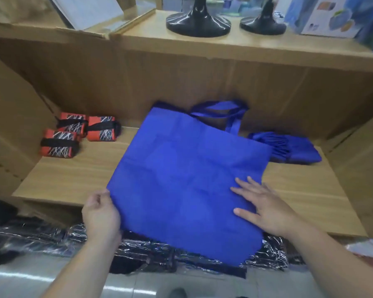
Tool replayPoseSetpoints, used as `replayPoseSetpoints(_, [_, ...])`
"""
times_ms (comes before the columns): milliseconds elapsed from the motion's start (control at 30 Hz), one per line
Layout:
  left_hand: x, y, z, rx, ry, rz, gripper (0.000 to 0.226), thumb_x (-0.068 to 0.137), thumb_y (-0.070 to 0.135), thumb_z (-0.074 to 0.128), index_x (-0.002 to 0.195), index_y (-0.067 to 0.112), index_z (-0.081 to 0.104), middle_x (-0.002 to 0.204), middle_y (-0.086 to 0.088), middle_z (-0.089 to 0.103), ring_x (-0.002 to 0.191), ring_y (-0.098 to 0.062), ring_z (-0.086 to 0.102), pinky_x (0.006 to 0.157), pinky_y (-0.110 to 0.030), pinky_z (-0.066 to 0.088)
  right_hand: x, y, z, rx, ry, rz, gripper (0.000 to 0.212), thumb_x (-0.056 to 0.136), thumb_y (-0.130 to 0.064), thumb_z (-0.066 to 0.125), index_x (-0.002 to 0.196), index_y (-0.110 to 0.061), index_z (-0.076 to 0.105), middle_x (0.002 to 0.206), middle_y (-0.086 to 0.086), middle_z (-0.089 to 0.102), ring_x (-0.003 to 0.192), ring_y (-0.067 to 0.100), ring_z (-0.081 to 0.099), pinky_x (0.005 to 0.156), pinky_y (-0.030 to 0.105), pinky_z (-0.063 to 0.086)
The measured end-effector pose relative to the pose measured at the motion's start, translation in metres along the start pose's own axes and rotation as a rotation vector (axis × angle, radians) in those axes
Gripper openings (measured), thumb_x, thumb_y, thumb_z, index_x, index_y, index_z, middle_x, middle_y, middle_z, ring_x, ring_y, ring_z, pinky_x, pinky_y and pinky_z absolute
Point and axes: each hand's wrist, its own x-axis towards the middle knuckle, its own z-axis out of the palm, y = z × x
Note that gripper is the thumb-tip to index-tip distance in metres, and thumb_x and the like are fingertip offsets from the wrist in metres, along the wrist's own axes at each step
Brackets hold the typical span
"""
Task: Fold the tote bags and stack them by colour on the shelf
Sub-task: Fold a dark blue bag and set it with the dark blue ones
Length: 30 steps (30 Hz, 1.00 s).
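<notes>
Flat on the shelf point(78, 173), the blue tote point(181, 179) awaits folding. Right hand point(265, 203) presses it, fingers spread, anchoring; left hand point(101, 211) pinches its corner.

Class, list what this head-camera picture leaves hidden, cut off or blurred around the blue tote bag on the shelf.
- Head view: fingertips of the left hand, curled out of sight at a corner of the blue tote bag.
- Head view: bag count in the folded blue pile, blurred and partly behind the tote.
- Head view: tops of the two black stands, cut by the top edge.
</notes>
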Motion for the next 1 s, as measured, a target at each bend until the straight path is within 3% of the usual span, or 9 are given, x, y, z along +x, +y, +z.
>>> replayPoseSetpoints(67, [-0.004,-0.004,-0.006,0.139,-0.122,0.082,0.004,0.099,0.015,0.06,0.097,0.019,0.059,0.08,-0.006,0.063,0.053,0.0,0.055,0.057,-0.02,0.049,-0.003,0.01,-0.004,-0.143,-0.017,0.128,0.077,0.085,-0.084,0.028,0.154,-0.052,0.018,0.164,-0.024,-0.005,0.155,0.011,-0.005,0.125,0.047,0.005])
replayPoseSetpoints(167, [-0.008,-0.007,-0.013,0.427,-0.266,0.205,0.023,0.084,0.028,0.073,0.103,0.031,0.058,0.088,-0.003,0.069,0.066,-0.021,0.065,0.071,-0.044,0.057,-0.004,0.017,-0.003,-0.166,0.194,0.282,0.062,0.09,-0.064,0.059,0.147,-0.045,0.044,0.164,-0.004,0.027,0.147,0.031,0.029,0.116,0.051,0.027])
replayPoseSetpoints(267, [-0.017,-0.004,-0.011,0.825,-0.304,0.797,0.028,0.08,0.025,0.073,0.106,0.018,0.068,0.11,-0.008,0.061,0.085,-0.029,0.061,0.078,-0.042,0.05,-0.006,0.019,0.009,-0.029,0.428,0.173,0.039,0.078,-0.03,0.083,0.116,-0.024,0.072,0.113,0.004,0.059,0.102,0.037,0.061,0.087,0.045,0.052])
replayPoseSetpoints(367, [-0.019,-0.01,-0.007,0.977,-0.592,1.163,0.044,0.079,0.05,0.065,0.104,0.016,0.076,0.12,-0.008,0.066,0.102,-0.033,0.063,0.086,-0.044,0.05,-0.02,0.015,0.018,0.055,0.42,0.041,0.029,0.084,-0.034,0.076,0.111,-0.023,0.075,0.114,0.0,0.066,0.107,0.031,0.063,0.092,0.036,0.049])
replayPoseSetpoints(500, [-0.01,-0.015,-0.011,1.226,-0.918,1.108,0.098,0.051,0.081,0.068,0.13,0.023,0.066,0.141,0.001,0.057,0.127,-0.025,0.051,0.104,-0.041,0.036,-0.046,0.021,0.019,0.166,0.114,0.002,0.099,0.064,-0.095,0.05,0.149,-0.044,0.039,0.165,-0.018,0.007,0.154,0.001,0.001,0.122,0.023,0.001])
replayPoseSetpoints(633, [-0.002,-0.001,-0.009,1.115,-0.99,1.073,0.067,0.068,0.06,0.07,0.127,0.028,0.069,0.138,0.008,0.061,0.122,-0.023,0.06,0.101,-0.04,0.044,-0.058,0.031,0.016,0.053,-0.055,-0.037,0.126,0.044,-0.099,0.057,0.152,-0.053,0.012,0.159,-0.026,-0.024,0.147,-0.004,-0.027,0.119,0.026,-0.018])
replayPoseSetpoints(833, [0.011,0.024,0.0,0.831,-1.049,0.61,0.016,0.09,0.023,0.076,0.101,0.034,0.074,0.099,0.024,0.072,0.096,0.004,0.064,0.091,-0.022,0.048,-0.06,0.03,0.013,0.499,0.092,0.012,0.065,0.061,-0.068,0.075,0.124,-0.065,0.056,0.158,-0.025,0.023,0.147,-0.014,0.005,0.126,0.029,0.001])
replayPoseSetpoints(933, [0.014,0.027,0.008,0.793,-1.007,0.536,0.015,0.093,0.021,0.07,0.087,0.033,0.067,0.067,0.017,0.063,0.062,-0.002,0.052,0.064,-0.019,0.041,-0.062,0.034,0.014,0.678,0.176,0.067,0.034,0.068,-0.053,0.071,0.102,-0.051,0.074,0.144,-0.027,0.049,0.143,-0.014,0.026,0.125,0.028,0.015])
replayPoseSetpoints(1000, [0.014,0.026,0.014,0.799,-0.947,0.547,0.012,0.094,0.025,0.07,0.086,0.033,0.064,0.061,0.008,0.056,0.057,-0.01,0.046,0.062,-0.028,0.041,-0.064,0.035,0.015,0.723,0.228,0.096,0.038,0.07,-0.065,0.073,0.088,-0.032,0.079,0.134,-0.028,0.06,0.139,-0.011,0.036,0.121,0.025,0.023])
